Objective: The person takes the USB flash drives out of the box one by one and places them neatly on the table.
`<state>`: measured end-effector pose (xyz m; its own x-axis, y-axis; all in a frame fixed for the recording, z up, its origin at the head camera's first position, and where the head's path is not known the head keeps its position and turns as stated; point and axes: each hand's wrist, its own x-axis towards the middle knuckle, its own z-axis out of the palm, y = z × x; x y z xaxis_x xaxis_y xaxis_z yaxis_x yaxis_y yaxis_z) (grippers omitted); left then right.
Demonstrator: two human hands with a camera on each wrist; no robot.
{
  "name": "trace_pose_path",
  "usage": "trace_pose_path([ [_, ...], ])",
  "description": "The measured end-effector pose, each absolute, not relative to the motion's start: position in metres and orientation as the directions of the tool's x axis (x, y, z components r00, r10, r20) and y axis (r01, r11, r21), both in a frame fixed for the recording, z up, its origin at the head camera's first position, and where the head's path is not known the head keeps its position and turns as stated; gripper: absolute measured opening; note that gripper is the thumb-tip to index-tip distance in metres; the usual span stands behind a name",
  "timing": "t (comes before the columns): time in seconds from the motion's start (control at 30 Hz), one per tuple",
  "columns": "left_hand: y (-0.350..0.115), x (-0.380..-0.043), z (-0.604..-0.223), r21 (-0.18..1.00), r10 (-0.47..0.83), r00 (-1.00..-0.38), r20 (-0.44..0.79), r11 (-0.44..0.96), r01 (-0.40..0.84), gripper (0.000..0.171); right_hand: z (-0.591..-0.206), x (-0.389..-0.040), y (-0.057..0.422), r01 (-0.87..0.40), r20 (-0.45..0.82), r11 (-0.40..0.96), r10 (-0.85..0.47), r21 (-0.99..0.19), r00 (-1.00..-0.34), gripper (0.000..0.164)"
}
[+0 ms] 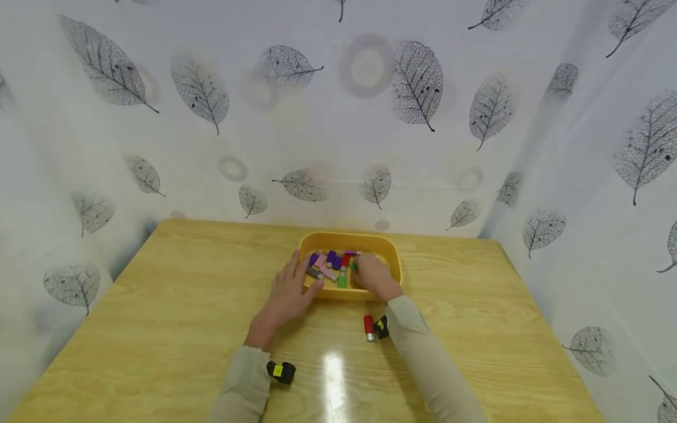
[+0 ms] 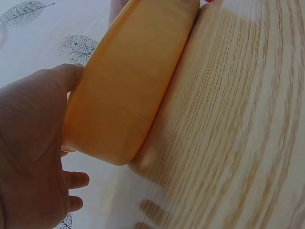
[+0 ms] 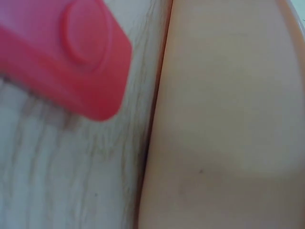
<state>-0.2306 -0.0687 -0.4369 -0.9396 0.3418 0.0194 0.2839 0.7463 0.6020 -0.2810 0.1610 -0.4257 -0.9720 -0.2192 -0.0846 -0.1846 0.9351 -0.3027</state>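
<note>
One green stick (image 1: 354, 267) lay just left of right hand (image 1: 372, 274), long axis, grip unclear; left hand (image 1: 288, 296), farther, straight-fingered against bin (image 1: 338, 294).

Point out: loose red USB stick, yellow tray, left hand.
Red USB stick (image 1: 368, 326): head view, red body.
Yellow tray (image 1: 338, 294): head view, near wall.
Left hand (image 1: 287, 296): head view, back of hand.
</note>
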Motion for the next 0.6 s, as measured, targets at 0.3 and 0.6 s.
trace_pose_path([
  [0.3,-0.067,-0.234,-0.439,0.608,0.349,-0.936,0.04,0.735,0.3,0.078,-0.428,-0.286,0.164,-0.149,-0.14,0.912,-0.217,-0.383,-0.966,0.035],
  [0.6,-0.067,-0.234,-0.437,0.601,0.355,-0.933,0.052,0.735,0.314,0.076,-0.424,-0.291,0.173,-0.275,-0.164,0.842,-0.387,-0.464,-0.908,0.021],
])
